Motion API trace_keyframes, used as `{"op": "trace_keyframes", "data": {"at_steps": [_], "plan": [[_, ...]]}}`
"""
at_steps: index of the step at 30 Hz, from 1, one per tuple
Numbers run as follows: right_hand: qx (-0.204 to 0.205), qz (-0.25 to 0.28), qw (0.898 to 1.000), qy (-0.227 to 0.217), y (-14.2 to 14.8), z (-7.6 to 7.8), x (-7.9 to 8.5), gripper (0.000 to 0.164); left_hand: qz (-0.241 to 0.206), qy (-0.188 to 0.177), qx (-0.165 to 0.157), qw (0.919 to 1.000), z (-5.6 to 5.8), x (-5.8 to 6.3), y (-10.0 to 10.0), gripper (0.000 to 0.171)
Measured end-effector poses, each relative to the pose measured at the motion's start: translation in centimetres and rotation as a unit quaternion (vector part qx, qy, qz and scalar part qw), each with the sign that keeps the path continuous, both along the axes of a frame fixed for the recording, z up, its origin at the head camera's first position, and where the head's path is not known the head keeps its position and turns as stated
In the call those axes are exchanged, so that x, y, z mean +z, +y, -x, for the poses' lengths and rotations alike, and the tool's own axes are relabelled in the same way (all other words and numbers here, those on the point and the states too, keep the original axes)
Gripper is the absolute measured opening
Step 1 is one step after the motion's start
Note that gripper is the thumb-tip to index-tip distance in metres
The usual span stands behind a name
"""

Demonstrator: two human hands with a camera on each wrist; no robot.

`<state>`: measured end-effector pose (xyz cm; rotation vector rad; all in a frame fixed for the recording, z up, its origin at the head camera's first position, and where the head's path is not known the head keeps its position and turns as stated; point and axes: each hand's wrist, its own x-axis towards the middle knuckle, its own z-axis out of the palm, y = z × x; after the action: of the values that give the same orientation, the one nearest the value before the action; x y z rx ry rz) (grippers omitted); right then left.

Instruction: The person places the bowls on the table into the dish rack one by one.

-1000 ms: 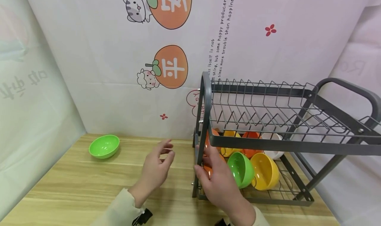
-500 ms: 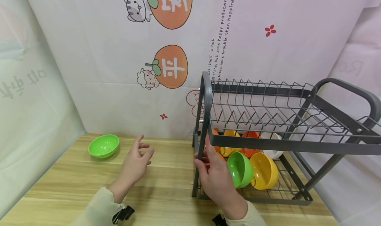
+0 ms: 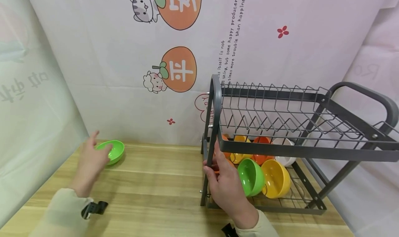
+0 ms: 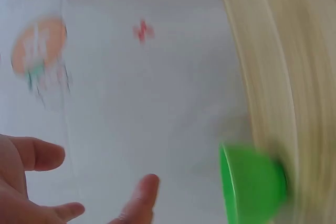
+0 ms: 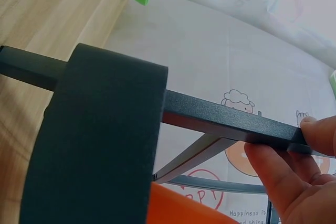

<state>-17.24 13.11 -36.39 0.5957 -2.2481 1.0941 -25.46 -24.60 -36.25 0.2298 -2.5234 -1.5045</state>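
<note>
My left hand (image 3: 90, 160) is open with fingers spread, blurred, overlapping a light green bowl (image 3: 117, 151) at the table's far left in the head view. The left wrist view shows that bowl (image 4: 257, 187) beside the fingers, a gap between them. On the right, my right hand (image 3: 229, 192) grips the near left upright of a dark grey two-tier dish rack (image 3: 305, 155). Seen from the right wrist, the thumb (image 5: 320, 132) lies on one side of the bar (image 5: 236, 121) and the fingers on the other. An orange bowl (image 5: 181, 208) lies just inside the rack.
On the rack's lower tier stand a green bowl (image 3: 250, 178), a yellow bowl (image 3: 275, 179), and a back row including a red-orange bowl (image 3: 261, 147) and a white bowl (image 3: 284, 150). Printed cloth (image 3: 131, 74) hangs behind the wooden table (image 3: 156, 181).
My left hand has moved left across the table, from near the rack to the light green bowl. The right hand shifted slightly and stays at the rack's upright.
</note>
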Motion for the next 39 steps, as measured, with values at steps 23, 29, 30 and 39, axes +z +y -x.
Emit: {"op": "trace_keyframes", "data": {"at_steps": [23, 29, 30, 39], "plan": [[-0.002, 0.005, 1.0, -0.006, -0.1, -0.1, -0.1, 0.094, -0.447, -0.198, -0.046, 0.871, 3.3, -5.8, -9.6, 0.088], [0.0, 0.0, 1.0, 0.007, -0.1, -0.1, -0.1, 0.096, -0.491, -0.192, -0.062, 0.8474, 3.9, -6.6, -9.6, 0.091], [0.0, -0.001, 1.0, 0.008, -0.1, -0.1, -0.1, 0.097, -0.489, -0.188, -0.07, 0.8488, 3.9, -6.8, -9.5, 0.09], [0.006, -0.001, 1.0, 0.012, 0.0, -0.1, -0.2, 0.095, -0.46, -0.159, -0.115, 0.8662, 4.8, -7.9, -8.8, 0.08]]}}
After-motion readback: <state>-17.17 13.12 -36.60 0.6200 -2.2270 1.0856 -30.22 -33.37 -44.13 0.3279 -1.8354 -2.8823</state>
